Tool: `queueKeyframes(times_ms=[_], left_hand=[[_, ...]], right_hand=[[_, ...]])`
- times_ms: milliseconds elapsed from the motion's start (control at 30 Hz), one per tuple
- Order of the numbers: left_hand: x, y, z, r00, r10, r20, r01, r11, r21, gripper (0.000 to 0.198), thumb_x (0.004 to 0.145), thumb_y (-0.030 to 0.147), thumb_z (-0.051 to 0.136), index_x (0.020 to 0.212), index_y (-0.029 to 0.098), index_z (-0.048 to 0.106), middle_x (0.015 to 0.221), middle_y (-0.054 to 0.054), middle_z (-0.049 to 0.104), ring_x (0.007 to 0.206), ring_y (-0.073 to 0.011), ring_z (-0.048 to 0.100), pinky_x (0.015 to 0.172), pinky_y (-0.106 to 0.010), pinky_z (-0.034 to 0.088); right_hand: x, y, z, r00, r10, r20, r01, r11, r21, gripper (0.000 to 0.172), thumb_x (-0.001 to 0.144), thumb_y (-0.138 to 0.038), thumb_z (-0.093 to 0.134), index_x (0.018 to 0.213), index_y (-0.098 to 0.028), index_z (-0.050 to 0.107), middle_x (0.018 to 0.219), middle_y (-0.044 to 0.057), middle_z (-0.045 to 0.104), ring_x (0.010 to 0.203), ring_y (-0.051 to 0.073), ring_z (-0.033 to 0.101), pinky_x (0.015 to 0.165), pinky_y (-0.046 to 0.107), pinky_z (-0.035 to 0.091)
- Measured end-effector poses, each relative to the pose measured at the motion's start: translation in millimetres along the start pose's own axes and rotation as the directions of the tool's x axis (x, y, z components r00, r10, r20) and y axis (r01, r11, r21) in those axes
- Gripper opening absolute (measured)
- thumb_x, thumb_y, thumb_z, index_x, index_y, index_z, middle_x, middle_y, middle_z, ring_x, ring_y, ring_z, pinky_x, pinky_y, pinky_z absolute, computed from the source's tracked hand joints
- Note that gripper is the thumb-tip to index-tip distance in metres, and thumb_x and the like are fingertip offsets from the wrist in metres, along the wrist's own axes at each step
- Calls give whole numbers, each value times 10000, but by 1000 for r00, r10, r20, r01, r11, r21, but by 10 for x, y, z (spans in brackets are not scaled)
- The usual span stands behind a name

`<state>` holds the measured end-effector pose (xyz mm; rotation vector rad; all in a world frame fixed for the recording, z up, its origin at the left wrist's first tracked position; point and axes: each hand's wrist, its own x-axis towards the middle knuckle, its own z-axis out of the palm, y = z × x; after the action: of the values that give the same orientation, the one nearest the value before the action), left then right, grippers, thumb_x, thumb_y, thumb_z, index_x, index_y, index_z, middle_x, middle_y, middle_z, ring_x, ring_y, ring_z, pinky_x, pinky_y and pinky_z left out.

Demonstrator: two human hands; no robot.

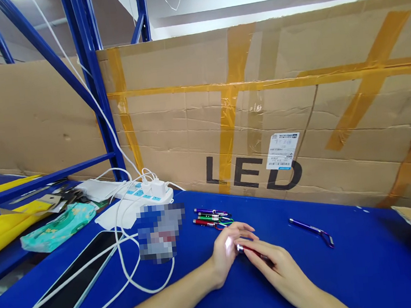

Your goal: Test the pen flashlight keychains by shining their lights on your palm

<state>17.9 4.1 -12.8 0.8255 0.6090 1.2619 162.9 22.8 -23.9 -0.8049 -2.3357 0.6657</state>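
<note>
**A:** What are the fingers [258, 244] of the right hand [280, 268] doing?

**B:** They are pinching a small red torch [250, 251]. It lies almost flat, just above the table [365, 264], with its silver tip aimed at the left hand [228, 247].

**A:** And the left hand?

**B:** It holds nothing. Its fingers [239, 227] lie loosely side by side, slightly curled. The palm is turned toward the torch's tip and has a small bright spot on it. The two hands nearly meet at that tip.

**A:** Where is that, measured from the LED carton [260, 119]?

**B:** In front of the carton, near the person, roughly below the printed letters. Both forearms rest on the blue tabletop.

**A:** What lies around the hands?

**B:** Between them and the carton, under the letter L, is a little heap of torches [211, 217] in purple, green and red, with clip rings. A lone purple torch [311, 231] lies below the letter D, apart from the heap.

**A:** Further out?

**B:** At the carton's lower left corner sits a white power strip [151, 194] with chargers plugged in. White cables [129, 272] loop from it across the table. Nearer the person than the strip is something blurred that I cannot make out. Further left lies a dark-screened phone [75, 278]. Beyond the phone, left of the carton, is a green patterned tissue pack [58, 228].
</note>
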Motion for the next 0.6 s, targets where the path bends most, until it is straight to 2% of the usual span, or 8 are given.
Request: queueKeyframes(times_ms=[133, 267, 367, 500, 600], left_hand=[[3, -1, -16, 999, -45, -4, 45, 998, -52, 359, 671, 378, 438, 852, 102, 579, 844, -130, 617, 830, -252, 535, 743, -335, 368], [14, 4, -30, 998, -69, -1, 69, 996, -63, 387, 684, 369, 420, 884, 92, 602, 767, -109, 615, 801, -239, 548, 754, -330, 372], [12, 12, -30, 995, -97, 30, 98, 994, -41, 416, 685, 390, 408, 894, 94, 612, 743, -97, 613, 748, -228, 557, 756, -340, 377], [-11, 31, -18, 986, -146, 77, 148, 989, -28, 448, 706, 408, 372, 899, 84, 614, 797, -117, 623, 780, -256, 572, 781, -371, 373], [-27, 46, -7, 976, -174, 128, 182, 982, -51, 485, 732, 435, 346, 905, 69, 613, 819, -130, 621, 782, -263, 577, 802, -380, 365]], right_hand=[[7, 47, 7, 1000, 2, 2, -2, 1000, -16, 331, 898, -357, 398, 1169, -262, 563, 1100, 59, 630, 951, 196, 604, 832, 319, 495], [11, 82, 21, 998, -26, -52, 24, 999, -23, 354, 901, -331, 392, 1227, -253, 506, 1195, 63, 573, 1088, 197, 537, 926, 336, 445], [7, 56, 17, 997, -18, -72, 17, 1000, -18, 353, 902, -317, 391, 1232, -256, 502, 1185, 64, 582, 1036, 193, 572, 871, 316, 484], [5, -8, -1, 998, -55, -39, 55, 998, 12, 299, 889, -318, 428, 1135, -262, 587, 1133, 43, 619, 1013, 193, 583, 855, 298, 486], [6, -12, -4, 999, -44, -21, 45, 999, 19, 263, 874, -333, 458, 1056, -265, 636, 1105, 26, 635, 923, 178, 616, 748, 254, 514]])
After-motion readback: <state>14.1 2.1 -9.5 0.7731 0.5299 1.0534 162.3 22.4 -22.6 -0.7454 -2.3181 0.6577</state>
